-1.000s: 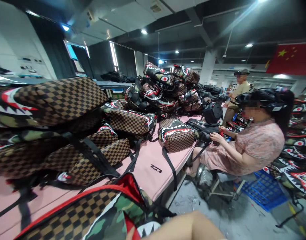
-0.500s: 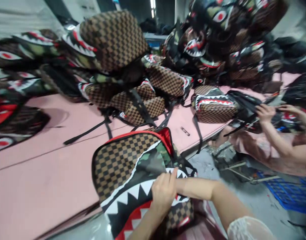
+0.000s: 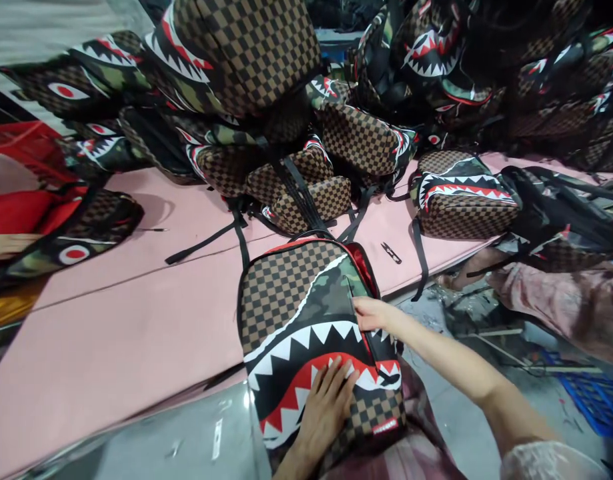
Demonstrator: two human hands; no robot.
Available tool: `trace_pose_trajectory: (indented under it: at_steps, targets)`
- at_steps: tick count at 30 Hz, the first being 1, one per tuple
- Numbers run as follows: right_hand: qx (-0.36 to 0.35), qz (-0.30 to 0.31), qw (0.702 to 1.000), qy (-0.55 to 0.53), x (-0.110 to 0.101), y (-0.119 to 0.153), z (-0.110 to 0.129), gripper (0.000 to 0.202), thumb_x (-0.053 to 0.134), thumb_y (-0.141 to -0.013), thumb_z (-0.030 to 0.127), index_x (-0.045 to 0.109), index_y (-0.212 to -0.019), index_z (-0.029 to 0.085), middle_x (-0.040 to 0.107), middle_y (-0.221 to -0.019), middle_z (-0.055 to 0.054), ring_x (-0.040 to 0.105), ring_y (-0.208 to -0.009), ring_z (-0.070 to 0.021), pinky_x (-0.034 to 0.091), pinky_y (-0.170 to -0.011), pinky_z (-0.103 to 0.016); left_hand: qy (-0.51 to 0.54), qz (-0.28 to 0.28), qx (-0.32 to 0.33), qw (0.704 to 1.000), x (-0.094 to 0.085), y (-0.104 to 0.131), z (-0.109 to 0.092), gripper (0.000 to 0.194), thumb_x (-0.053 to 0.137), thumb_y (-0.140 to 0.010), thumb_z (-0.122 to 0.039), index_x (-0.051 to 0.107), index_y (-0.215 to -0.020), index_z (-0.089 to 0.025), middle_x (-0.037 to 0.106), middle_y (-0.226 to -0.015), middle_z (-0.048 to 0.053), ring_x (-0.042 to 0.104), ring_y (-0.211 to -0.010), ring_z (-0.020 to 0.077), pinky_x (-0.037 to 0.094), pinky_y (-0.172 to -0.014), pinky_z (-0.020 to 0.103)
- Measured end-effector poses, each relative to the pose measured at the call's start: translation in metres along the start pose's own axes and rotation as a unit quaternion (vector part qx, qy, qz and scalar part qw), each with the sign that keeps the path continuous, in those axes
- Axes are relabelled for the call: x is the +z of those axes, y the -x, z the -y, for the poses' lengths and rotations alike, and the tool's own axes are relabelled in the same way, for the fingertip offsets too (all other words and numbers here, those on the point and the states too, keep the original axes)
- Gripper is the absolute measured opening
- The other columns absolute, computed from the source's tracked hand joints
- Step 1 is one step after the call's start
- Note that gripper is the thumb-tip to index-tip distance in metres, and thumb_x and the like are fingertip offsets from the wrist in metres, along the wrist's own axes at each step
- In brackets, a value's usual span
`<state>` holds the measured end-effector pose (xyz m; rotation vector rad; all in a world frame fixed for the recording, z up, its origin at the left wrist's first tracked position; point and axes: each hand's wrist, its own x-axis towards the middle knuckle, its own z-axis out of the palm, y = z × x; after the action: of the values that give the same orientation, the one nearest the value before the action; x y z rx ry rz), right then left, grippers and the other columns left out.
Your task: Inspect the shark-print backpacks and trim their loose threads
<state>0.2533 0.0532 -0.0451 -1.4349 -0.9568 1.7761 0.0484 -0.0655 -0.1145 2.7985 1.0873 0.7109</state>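
Observation:
A checkered backpack [image 3: 286, 287] with a printed shark mouth and a camouflage patch leans at the table's front edge, its red lining showing along the top. My left hand [image 3: 329, 400] lies flat on its front, fingers spread over the red and white teeth. At the right side of the front, my right hand [image 3: 373, 315] reaches into an upright pocket opening; its fingertips are hidden inside. Small black thread snips [image 3: 391, 253] lie on the pink table [image 3: 161, 347] behind the bag.
Piled backpacks [image 3: 256, 60] line the table's back. Another shark backpack [image 3: 466, 213] lies at the right, near a person in pink clothing [image 3: 561, 300]. A red-lined bag [image 3: 76, 247] is at the left, with a person's hand on it. A blue crate [image 3: 593, 393] stands on the floor.
My left hand has opened and spread on the bag's front. My right hand has moved up to the pocket opening. The view has shifted, and the bag appears more upright.

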Motion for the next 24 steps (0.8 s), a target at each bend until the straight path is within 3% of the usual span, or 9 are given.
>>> trace_pose_trajectory:
  at_steps: [2, 3, 4, 6, 9, 13, 17, 22, 24]
  targets:
    - [-0.012, 0.013, 0.999, 0.05, -0.032, -0.002, 0.003, 0.029, 0.043, -0.092, 0.033, 0.06, -0.1, 0.01, 0.064, -0.087, -0.009, 0.062, -0.073, -0.014, 0.052, -0.066, -0.03, -0.013, 0.026, -0.007, 1.0, 0.0, -0.004, -0.003, 0.032, 0.045, -0.087, -0.023, 0.056, -0.117, -0.029, 0.056, -0.125, 0.0, 0.043, -0.121, 0.0226, 0.031, -0.102, 0.041]
    - [-0.033, -0.017, 0.994, 0.106, -0.052, -0.003, 0.006, 0.03, 0.041, -0.093, 0.032, 0.06, -0.099, 0.01, 0.065, -0.084, -0.009, 0.063, -0.071, -0.014, 0.051, -0.065, -0.029, -0.019, 0.043, -0.005, 0.999, 0.0, -0.01, -0.006, 0.034, 0.047, -0.087, -0.025, 0.054, -0.119, -0.029, 0.053, -0.128, 0.001, 0.041, -0.123, 0.0245, 0.031, -0.102, 0.044]
    - [-0.067, -0.058, 0.981, 0.171, -0.074, -0.006, 0.009, 0.031, 0.038, -0.093, 0.031, 0.06, -0.101, 0.011, 0.065, -0.084, -0.01, 0.063, -0.073, -0.0143, 0.05, -0.066, -0.029, -0.022, 0.065, 0.003, 0.998, -0.001, -0.017, -0.008, 0.036, 0.048, -0.086, -0.026, 0.052, -0.122, -0.029, 0.05, -0.131, 0.001, 0.039, -0.125, 0.0261, 0.032, -0.101, 0.046]
    - [-0.096, -0.212, 0.929, 0.289, -0.113, -0.018, 0.014, 0.029, 0.038, -0.092, 0.026, 0.059, -0.104, 0.01, 0.065, -0.089, -0.013, 0.062, -0.078, -0.017, 0.049, -0.07, -0.031, -0.012, 0.105, 0.029, 0.994, -0.001, -0.034, -0.012, 0.043, 0.05, -0.085, -0.031, 0.047, -0.127, -0.024, 0.046, -0.135, 0.005, 0.036, -0.127, 0.0275, 0.032, -0.102, 0.048]
    - [-0.102, -0.31, 0.881, 0.343, -0.148, -0.053, 0.016, 0.034, 0.044, -0.087, 0.024, 0.051, -0.119, 0.011, 0.054, -0.118, -0.017, 0.051, -0.107, -0.0246, 0.041, -0.088, -0.038, 0.017, 0.129, 0.021, 0.991, 0.003, -0.058, -0.015, 0.045, 0.054, -0.083, -0.034, 0.047, -0.126, -0.02, 0.047, -0.133, 0.009, 0.04, -0.125, 0.0258, 0.033, -0.102, 0.048]
    - [-0.092, -0.336, 0.853, 0.389, -0.154, -0.096, 0.001, 0.047, 0.061, -0.076, 0.027, 0.05, -0.12, 0.013, 0.042, -0.129, -0.019, 0.033, -0.12, -0.0321, 0.029, -0.097, -0.045, 0.016, 0.137, -0.021, 0.99, 0.004, -0.074, -0.017, 0.034, 0.055, -0.083, -0.026, 0.054, -0.117, -0.025, 0.054, -0.121, 0.008, 0.047, -0.115, 0.0253, 0.035, -0.098, 0.05]
    - [-0.073, -0.338, 0.855, 0.386, -0.153, -0.113, -0.009, 0.034, 0.058, -0.077, 0.023, 0.055, -0.11, 0.012, 0.048, -0.12, -0.019, 0.039, -0.112, -0.0291, 0.033, -0.092, -0.04, 0.042, 0.115, -0.012, 0.992, -0.001, -0.066, -0.031, 0.029, 0.053, -0.085, -0.025, 0.057, -0.114, -0.026, 0.055, -0.116, 0.006, 0.045, -0.113, 0.026, 0.036, -0.096, 0.047]
    - [-0.059, -0.319, 0.898, 0.296, -0.161, -0.092, -0.005, 0.026, 0.048, -0.081, 0.018, 0.056, -0.103, 0.009, 0.06, -0.09, -0.012, 0.055, -0.083, -0.0195, 0.044, -0.074, -0.03, 0.05, 0.163, 0.009, 0.985, 0.006, -0.066, -0.052, 0.044, 0.063, -0.077, -0.04, 0.053, -0.118, -0.025, 0.056, -0.105, 0.006, 0.047, -0.096, 0.023, 0.041, -0.083, 0.039]
    - [-0.064, -0.302, 0.916, 0.256, -0.16, -0.063, -0.01, 0.032, 0.043, -0.083, 0.019, 0.052, -0.112, 0.009, 0.059, -0.083, -0.008, 0.057, -0.074, -0.0157, 0.045, -0.066, -0.027, 0.037, 0.188, 0.009, 0.981, 0.01, -0.075, -0.052, 0.032, 0.062, -0.078, -0.037, 0.058, -0.108, -0.026, 0.055, -0.093, 0.004, 0.047, -0.085, 0.0201, 0.041, -0.075, 0.035]
